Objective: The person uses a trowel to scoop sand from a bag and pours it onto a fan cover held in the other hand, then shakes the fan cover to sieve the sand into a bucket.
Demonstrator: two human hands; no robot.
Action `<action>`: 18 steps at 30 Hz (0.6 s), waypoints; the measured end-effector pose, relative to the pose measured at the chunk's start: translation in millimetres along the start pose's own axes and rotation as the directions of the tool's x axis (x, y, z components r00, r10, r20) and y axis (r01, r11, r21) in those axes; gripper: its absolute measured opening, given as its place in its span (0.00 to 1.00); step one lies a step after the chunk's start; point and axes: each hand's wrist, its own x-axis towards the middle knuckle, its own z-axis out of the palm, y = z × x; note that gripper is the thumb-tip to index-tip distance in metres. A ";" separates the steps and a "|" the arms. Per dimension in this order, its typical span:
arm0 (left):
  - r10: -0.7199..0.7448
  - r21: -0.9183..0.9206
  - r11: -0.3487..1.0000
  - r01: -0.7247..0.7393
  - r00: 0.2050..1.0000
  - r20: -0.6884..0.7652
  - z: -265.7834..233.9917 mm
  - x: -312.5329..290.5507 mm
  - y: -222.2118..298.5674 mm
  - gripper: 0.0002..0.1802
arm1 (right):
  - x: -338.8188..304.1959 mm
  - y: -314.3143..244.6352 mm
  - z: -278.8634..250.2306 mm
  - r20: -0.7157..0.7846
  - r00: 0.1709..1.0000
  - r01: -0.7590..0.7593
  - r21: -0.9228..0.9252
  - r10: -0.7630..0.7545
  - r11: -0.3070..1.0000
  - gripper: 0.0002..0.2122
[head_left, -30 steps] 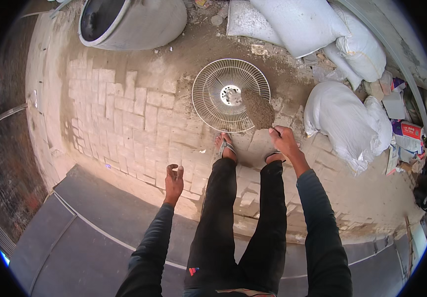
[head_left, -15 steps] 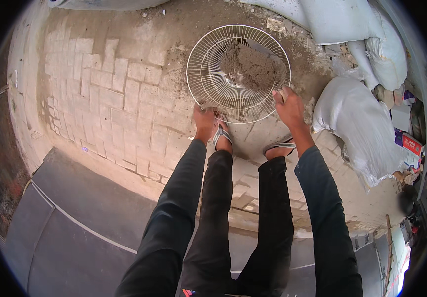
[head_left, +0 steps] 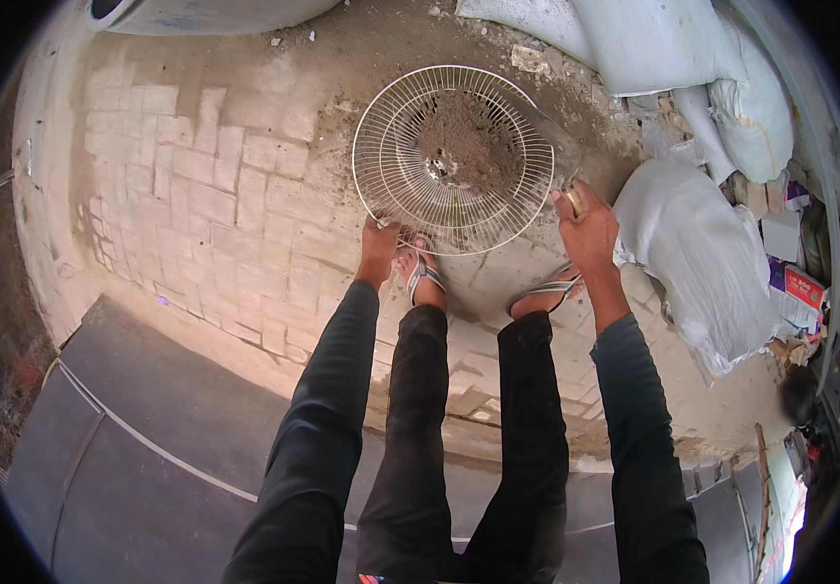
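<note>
Left hand [head_left: 378, 255]: we hold it closed on the near left edge of the rim, the fingers bent over the wire.
Right hand [head_left: 591, 237]: we grip a trowel [head_left: 573, 201] by its short wooden handle, just outside the right edge of the rim; its pale blade is blurred, so we cannot tell whether it touches the wire.
Wire fan guard [head_left: 391, 185]: round and whitish, it lies in front of our feet, between our two hands; we cannot tell whether it rests on the ground or is held slightly above it.
Sand [head_left: 473, 136]: we see a grey-brown heap inside the guard, around the hub and toward the far side.
Feet: our striped sandals [head_left: 425, 276] stand apart, the left one close to the near rim.
Ground: we stand on pale paving bricks [head_left: 191, 200], dirt-covered toward the far side.
Right side: we see a bulging white plastic bag [head_left: 700, 258] near our right hand, white sacks [head_left: 658, 44] piled farther off, and a red-and-purple box [head_left: 797, 287] beyond the bag.
Far left: we see part of a large grey drum [head_left: 215, 16] at the upper edge.
</note>
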 end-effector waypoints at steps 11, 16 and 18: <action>0.318 0.417 0.882 -0.219 0.930 -0.183 -3.4 -98.3 1.1 0.32 | -207.8 47.2 -259.2 -0.128 0.928 -0.315 0.235 0.351 0.919 0.12; 0.213 0.472 0.866 -0.162 0.975 -0.056 49.7 -189.9 -14.4 0.33 | -250.5 111.2 -369.9 -0.282 0.806 -0.560 -0.080 0.520 0.824 0.12; 0.157 0.481 0.863 -0.156 0.987 0.038 102.5 -231.7 -10.7 0.33 | -245.5 136.5 -383.9 -0.224 0.810 -0.582 -0.194 0.541 0.790 0.10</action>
